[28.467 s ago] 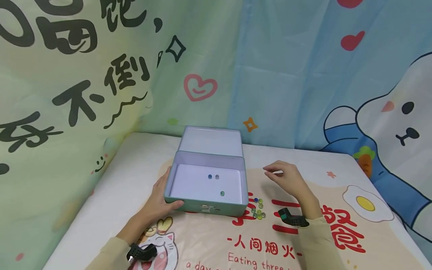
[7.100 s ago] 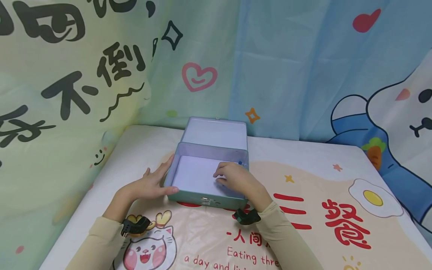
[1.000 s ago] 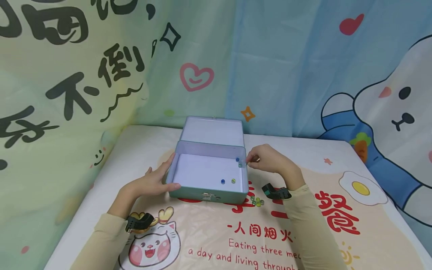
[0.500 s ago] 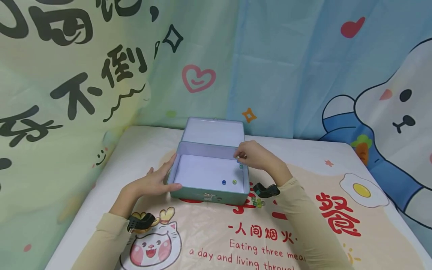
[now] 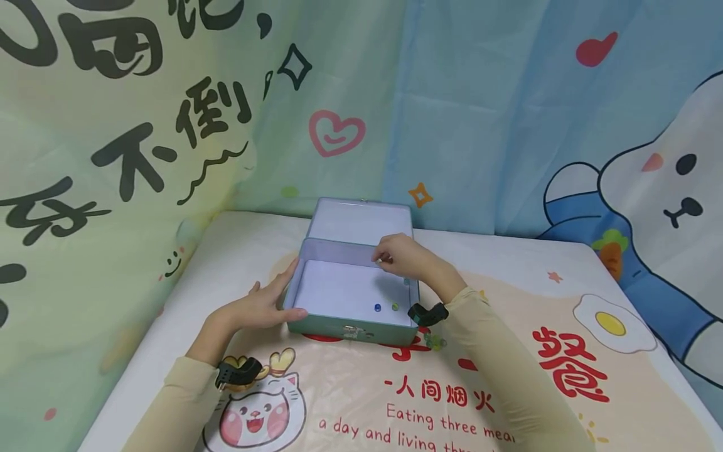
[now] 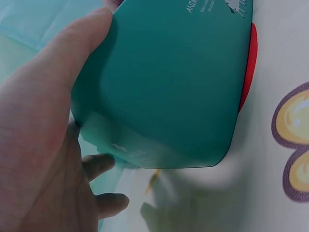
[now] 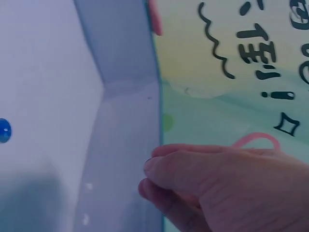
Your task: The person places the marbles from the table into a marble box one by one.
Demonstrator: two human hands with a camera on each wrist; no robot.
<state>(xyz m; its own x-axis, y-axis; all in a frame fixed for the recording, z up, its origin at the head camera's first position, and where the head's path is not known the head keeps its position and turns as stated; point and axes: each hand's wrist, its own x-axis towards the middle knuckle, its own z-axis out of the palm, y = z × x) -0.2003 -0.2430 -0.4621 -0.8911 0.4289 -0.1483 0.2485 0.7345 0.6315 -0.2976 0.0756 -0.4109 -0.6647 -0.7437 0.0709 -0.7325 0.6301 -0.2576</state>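
A green tin box (image 5: 324, 326) with a pale inside stands with its lid (image 5: 360, 221) folded back. My left hand (image 5: 254, 309) rests against its front left corner, thumb on the front rim and fingers along the left side. In the left wrist view, the outer fingers (image 6: 112, 205) stick out straight, off the green wall. Over the box's right rear part, my right hand (image 5: 408, 257) pinches a tiny pale marble (image 5: 380, 261), mostly hidden by the fingertips. On the box floor lie a blue marble (image 5: 378, 307), a yellow-green marble (image 5: 395, 307) and a bluish marble (image 5: 407, 282) at the right wall.
Several green marbles (image 5: 435, 341) lie on the printed tablecloth (image 5: 350, 402), just right of the box's front corner and partly behind the right wrist strap (image 5: 427, 314). A patterned curtain (image 5: 463, 125) hangs behind the table.
Over the last second my right hand has moved left from outside the right wall to above the inside of the box. My left hand stays at the corner. Earlier, fewer marbles lay in the box.
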